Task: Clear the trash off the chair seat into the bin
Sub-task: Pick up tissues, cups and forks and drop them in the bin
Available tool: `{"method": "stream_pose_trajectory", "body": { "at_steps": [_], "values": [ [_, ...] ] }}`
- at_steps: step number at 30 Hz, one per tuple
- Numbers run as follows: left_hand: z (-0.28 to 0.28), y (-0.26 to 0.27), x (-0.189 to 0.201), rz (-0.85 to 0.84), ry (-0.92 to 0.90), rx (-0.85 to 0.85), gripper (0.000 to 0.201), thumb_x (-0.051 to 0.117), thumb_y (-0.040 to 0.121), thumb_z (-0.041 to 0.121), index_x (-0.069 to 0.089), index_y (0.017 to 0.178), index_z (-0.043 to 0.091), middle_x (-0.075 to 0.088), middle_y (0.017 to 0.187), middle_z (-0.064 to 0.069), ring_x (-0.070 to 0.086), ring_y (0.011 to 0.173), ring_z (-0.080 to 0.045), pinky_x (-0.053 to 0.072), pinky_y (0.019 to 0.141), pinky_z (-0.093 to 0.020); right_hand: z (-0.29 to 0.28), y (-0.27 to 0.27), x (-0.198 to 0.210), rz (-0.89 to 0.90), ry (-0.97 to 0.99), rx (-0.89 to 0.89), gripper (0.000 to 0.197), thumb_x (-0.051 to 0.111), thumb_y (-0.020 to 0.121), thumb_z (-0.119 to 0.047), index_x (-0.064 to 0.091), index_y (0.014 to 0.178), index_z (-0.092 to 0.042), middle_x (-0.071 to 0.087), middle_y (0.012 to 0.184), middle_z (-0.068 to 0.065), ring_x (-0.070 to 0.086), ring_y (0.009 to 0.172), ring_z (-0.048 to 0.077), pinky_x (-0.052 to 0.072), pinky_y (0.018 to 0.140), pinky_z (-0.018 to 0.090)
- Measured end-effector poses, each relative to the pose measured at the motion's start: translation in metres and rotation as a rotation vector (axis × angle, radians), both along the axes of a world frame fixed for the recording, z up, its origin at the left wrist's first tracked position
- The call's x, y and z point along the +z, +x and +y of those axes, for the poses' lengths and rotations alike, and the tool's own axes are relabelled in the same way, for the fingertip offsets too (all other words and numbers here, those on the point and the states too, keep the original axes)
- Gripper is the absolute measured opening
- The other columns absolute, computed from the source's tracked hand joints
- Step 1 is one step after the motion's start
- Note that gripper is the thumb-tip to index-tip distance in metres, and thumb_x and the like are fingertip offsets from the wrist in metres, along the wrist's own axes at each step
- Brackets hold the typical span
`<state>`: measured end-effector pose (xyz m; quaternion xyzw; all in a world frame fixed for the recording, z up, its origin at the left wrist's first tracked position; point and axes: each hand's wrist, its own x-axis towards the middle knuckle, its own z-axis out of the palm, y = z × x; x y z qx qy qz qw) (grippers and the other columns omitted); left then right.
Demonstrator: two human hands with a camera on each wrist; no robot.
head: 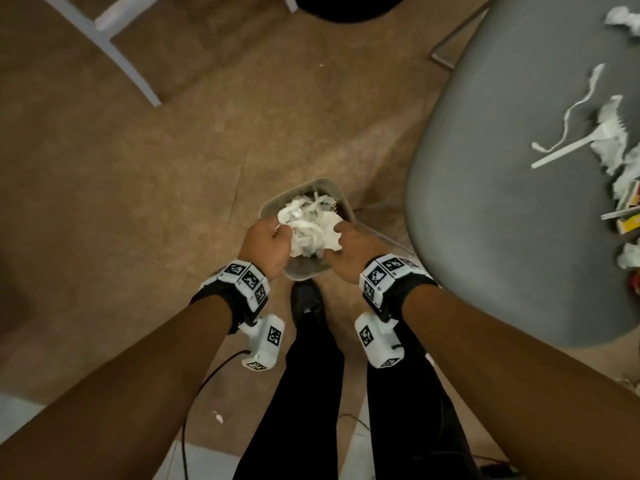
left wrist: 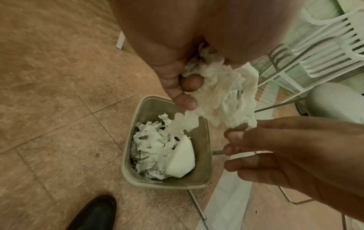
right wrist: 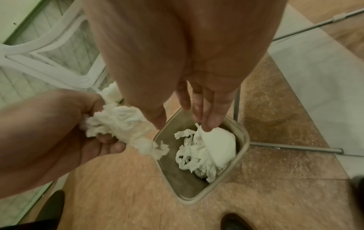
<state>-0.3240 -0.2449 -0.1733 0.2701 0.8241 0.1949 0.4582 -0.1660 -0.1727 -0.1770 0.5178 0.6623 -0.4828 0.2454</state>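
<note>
A crumpled white tissue wad point(head: 308, 230) hangs over the small beige bin point(head: 298, 187) on the floor. My left hand point(head: 278, 228) grips its left side, thumb and fingers curled round it point(left wrist: 222, 87). My right hand point(head: 341, 237) pinches the wad's far edge between thumb and forefinger; its other fingers point(right wrist: 208, 123) point straight down over the bin point(right wrist: 244, 140). Shredded tissue point(left wrist: 153, 147) and a white curved piece point(left wrist: 181, 158) lie inside the bin point(left wrist: 127, 155). The grey chair seat point(head: 502, 168) on the right holds a white plastic fork point(head: 561, 154), a paper strip point(head: 581, 102) and torn tissue point(head: 613, 147).
My black shoes point(head: 308, 306) stand just behind the bin. Thin metal chair legs point(right wrist: 295, 149) run along the floor beside it. A white chair frame point(head: 121, 46) stands at the far left, a black round object point(head: 346, 5) at the top. A small white scrap point(head: 218, 417) lies on the floor.
</note>
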Motion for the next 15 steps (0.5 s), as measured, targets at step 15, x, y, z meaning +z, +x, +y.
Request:
{"method": "stream_pose_trajectory", "body": {
  "at_steps": [15],
  "values": [
    [0.06, 0.019, 0.015, 0.132, -0.312, -0.473, 0.042, 0.051, 0.09, 0.024, 0.058, 0.132, 0.019, 0.062, 0.132, -0.01, 0.06, 0.116, -0.03, 0.048, 0.094, -0.032, 0.078, 0.014, 0.09, 0.394, 0.079, -0.134, 0.023, 0.056, 0.095, -0.029, 0.062, 0.116, -0.023, 0.071, 0.108, -0.005, 0.067, 0.098, 0.016, 0.053, 0.089, 0.031]
  ]
}}
